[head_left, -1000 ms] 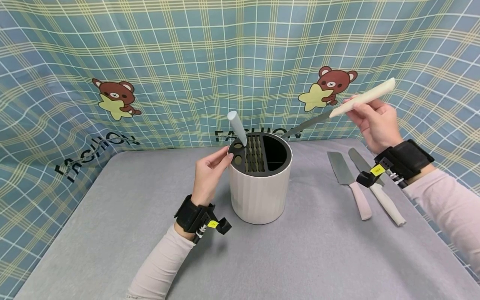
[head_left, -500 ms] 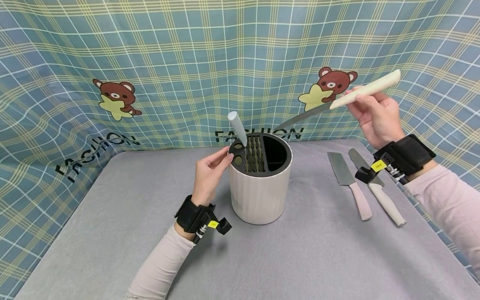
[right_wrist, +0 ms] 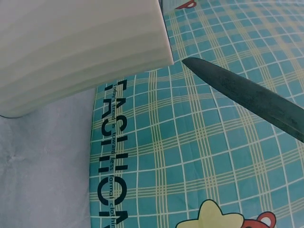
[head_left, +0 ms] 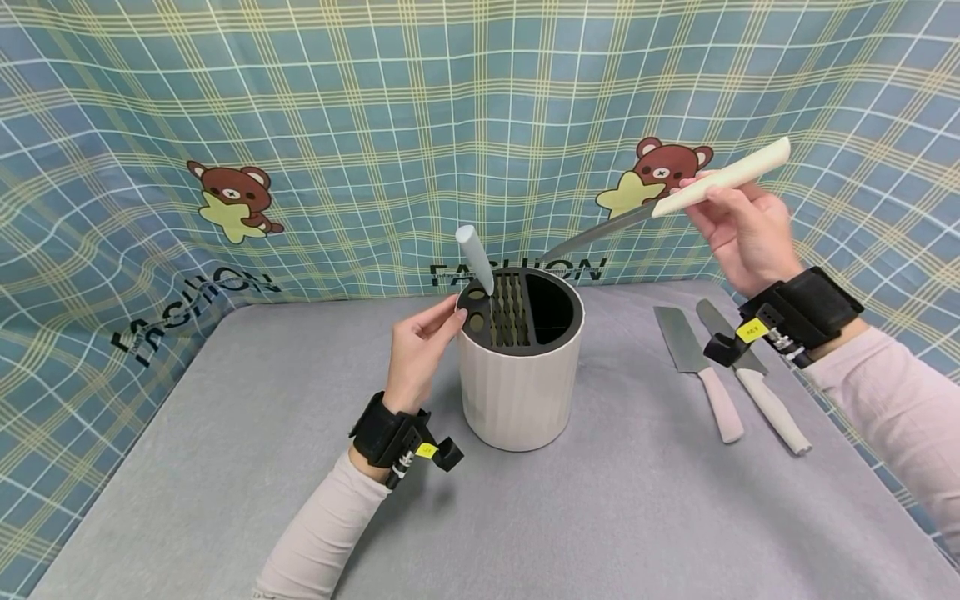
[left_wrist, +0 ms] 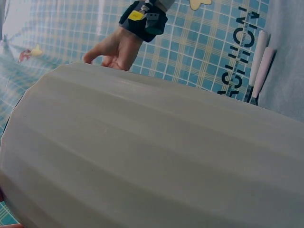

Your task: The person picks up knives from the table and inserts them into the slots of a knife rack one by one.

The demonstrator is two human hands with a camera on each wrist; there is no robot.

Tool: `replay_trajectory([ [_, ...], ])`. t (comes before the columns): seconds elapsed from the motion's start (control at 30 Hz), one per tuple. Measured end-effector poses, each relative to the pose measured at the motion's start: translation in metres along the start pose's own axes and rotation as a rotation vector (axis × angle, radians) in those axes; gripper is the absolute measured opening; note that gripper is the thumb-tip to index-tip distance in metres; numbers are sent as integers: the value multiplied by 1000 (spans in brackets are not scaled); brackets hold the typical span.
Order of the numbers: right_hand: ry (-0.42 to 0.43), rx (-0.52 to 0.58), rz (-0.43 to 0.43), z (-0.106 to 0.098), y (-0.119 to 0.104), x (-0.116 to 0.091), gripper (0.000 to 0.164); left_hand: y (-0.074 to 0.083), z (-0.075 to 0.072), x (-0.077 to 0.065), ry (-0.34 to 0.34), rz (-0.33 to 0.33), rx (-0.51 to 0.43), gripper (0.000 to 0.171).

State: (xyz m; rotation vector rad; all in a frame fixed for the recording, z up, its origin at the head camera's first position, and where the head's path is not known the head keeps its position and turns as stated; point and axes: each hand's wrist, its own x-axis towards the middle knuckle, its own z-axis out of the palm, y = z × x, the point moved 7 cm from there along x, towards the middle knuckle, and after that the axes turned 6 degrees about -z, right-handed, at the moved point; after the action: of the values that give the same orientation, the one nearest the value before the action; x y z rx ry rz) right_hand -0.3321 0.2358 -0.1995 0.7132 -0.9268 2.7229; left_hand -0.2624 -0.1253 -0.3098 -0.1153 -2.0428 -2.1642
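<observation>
A white ribbed knife holder point(head_left: 517, 400) with a black slotted top stands mid-table; its wall fills much of the left wrist view. My left hand point(head_left: 418, 350) grips its left rim, thumb at the top edge. A pale blue handle point(head_left: 474, 257) sticks up from the top, with whatever lies below it hidden. To the right, my right hand point(head_left: 750, 237) holds a knife point(head_left: 722, 177) by its cream handle, raised above the table. Its dark blade point(right_wrist: 247, 95) slants down-left, the tip near the holder's back rim and apart from the wall in the right wrist view.
Right of the holder, a cleaver with a pink handle point(head_left: 722, 406) and a knife with a white handle point(head_left: 774, 411) lie side by side on the grey table point(head_left: 570, 533). A checked cloth point(head_left: 390, 133) with printed bears hangs behind and around the table.
The knife's tip has moved left, toward the holder's back rim, and its blade lies flatter. My right hand rose slightly, then shifted a little left. My left hand has stayed put.
</observation>
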Motion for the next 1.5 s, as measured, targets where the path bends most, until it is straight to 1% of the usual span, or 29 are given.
replay_trajectory([
  [0.2,-14,13,34,5,7,-2,23,-1,0,0,8,-9,2,39],
  [0.47,-71,4,48,12,16,-4,21,0,0,0,10,-4,3,39],
  [0.8,-96,35,72,20,23,-6,21,0,0,0,4,-3,3,39],
  [1.23,-141,-7,97,27,30,-7,20,0,0,-1,-1,-1,-1,39],
  [1.5,-182,-53,84,34,29,-8,26,0,0,-1,0,-5,0,39],
])
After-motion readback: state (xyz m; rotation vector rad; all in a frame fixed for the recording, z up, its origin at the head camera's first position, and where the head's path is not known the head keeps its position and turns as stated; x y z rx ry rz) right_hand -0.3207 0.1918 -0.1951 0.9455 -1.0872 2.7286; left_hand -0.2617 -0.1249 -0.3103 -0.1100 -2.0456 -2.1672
